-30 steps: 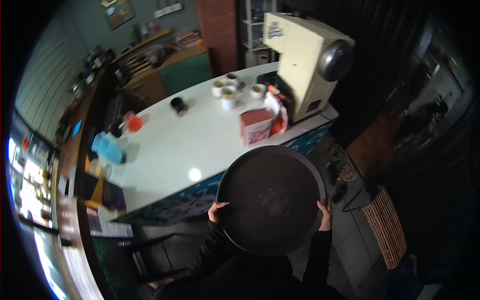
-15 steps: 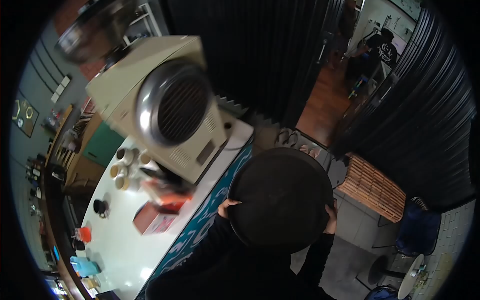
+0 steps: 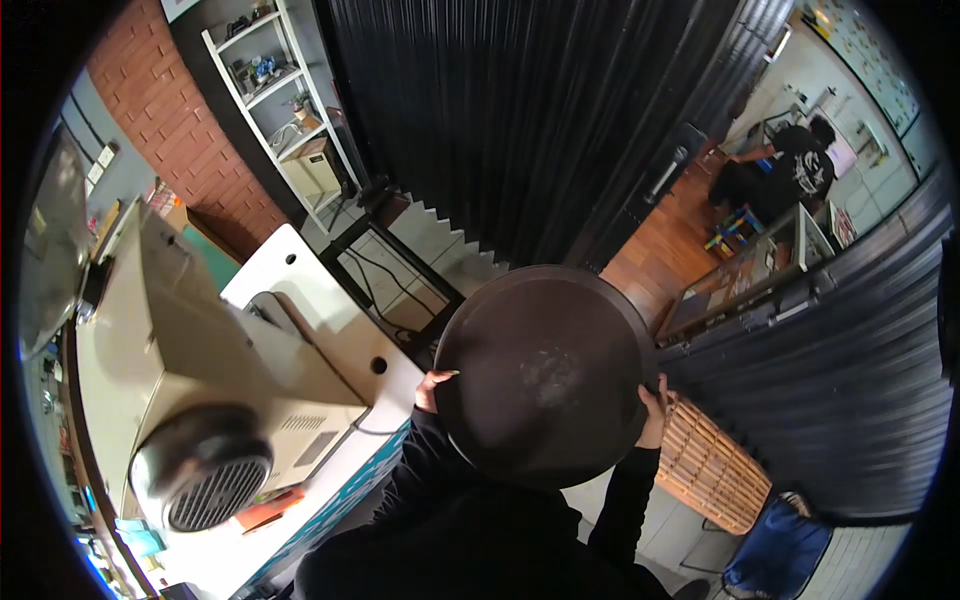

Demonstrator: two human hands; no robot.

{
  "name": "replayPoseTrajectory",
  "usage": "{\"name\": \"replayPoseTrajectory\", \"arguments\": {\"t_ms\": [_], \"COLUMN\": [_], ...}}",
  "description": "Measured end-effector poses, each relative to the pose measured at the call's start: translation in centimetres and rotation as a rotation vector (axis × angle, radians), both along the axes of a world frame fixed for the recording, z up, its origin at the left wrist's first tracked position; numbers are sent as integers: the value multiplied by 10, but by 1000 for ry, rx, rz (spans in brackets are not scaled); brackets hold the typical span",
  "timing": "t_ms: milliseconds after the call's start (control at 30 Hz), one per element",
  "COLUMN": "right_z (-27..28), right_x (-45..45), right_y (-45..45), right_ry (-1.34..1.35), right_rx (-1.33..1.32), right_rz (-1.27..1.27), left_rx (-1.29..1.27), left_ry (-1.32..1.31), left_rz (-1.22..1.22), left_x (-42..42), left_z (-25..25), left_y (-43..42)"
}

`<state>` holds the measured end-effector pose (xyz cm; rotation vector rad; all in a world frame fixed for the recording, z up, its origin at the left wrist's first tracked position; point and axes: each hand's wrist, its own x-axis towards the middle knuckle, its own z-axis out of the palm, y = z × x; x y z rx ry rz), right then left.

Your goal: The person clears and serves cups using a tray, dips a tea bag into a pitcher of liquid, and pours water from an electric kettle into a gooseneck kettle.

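A large round dark brown tray (image 3: 545,385) fills the middle of the head view, held out in front of my body. Pale scuffs mark the centre of its inner face. My left hand (image 3: 430,388) grips the rim on the left side, thumb over the edge. On the opposite side my right hand (image 3: 653,410) clasps the rim the same way. Most of the fingers are hidden behind the tray. Both arms wear black sleeves.
Left of me stands a white counter (image 3: 330,317) bearing a big cream machine (image 3: 230,340) with a round metal grille. Ahead is a black corrugated shutter (image 3: 470,130) and a white shelf rack (image 3: 270,90). At right are a wicker piece (image 3: 712,465), a blue chair (image 3: 778,548) and a seated person (image 3: 795,170).
The view has swung and moved forward past the counter, so the cream machine now sits lower left and the shelf rack shows. The tray stays in both hands, more of its inner face lit.
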<state>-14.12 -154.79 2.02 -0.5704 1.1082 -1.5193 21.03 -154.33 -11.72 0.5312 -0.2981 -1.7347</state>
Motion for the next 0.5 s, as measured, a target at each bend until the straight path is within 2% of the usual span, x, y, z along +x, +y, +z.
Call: {"name": "replayPoseTrajectory", "arguments": {"t_ms": [33,133,167,200,267,333,367,433,500], "right_z": [-8,-19,-25,-31,-24,6,10,19,20], "right_x": [0,-2,-6,-15,-12,-6,0,9,32], "right_y": [-23,-90,-114,-135,-188,-228,-249,-289,-336], "right_ry": [-34,8,8,39,66,62,65,61,35], "right_rx": [-55,-72,-74,-43,-35,-85,-35,-45,-66], "right_rz": [72,83,86,55,12,107,15,114,235], "left_rx": [3,210,67,69,55,77,142,217,-59], "left_ry": [2,-45,-35,-34,9,49,100,159,175], "left_rz": [12,75,42,38,31,20,-15,-17,193], "left_x": [-3,-5,-1,-6,-19,-25,-21,-16,-8], "left_z": [-2,-3,-36,-32,-11,1,-19,-25,-12], "left_y": [-19,-80,-104,-122,-169,-213,-234,-250,-258]}}
